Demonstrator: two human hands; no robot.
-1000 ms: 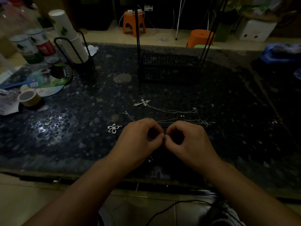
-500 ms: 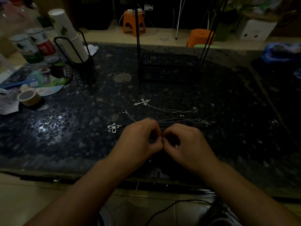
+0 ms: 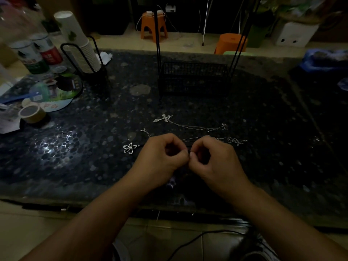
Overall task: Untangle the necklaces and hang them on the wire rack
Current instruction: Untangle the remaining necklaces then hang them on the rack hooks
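- Pinched between the curled fingertips of the left hand (image 3: 160, 157) and right hand (image 3: 216, 159), knuckle to knuckle, is a thin chain (image 3: 195, 138).
- Dim light is caught by the dark pebbled table (image 3: 263, 147); orange stools (image 3: 154, 25) are seen beyond.
- Beside the left hand lies the flower pendant (image 3: 130, 147); the cross necklace (image 3: 165, 118) lies farther back, before the wire rack (image 3: 194, 76).

A silver cross-pendant necklace (image 3: 190, 123) lay on the dark pebbled tabletop (image 3: 263, 147), in front of the black wire rack (image 3: 194, 78). A silver flower pendant (image 3: 130, 148) lay left of both hands, with the stack of white paper cups (image 3: 79, 44) far behind it.
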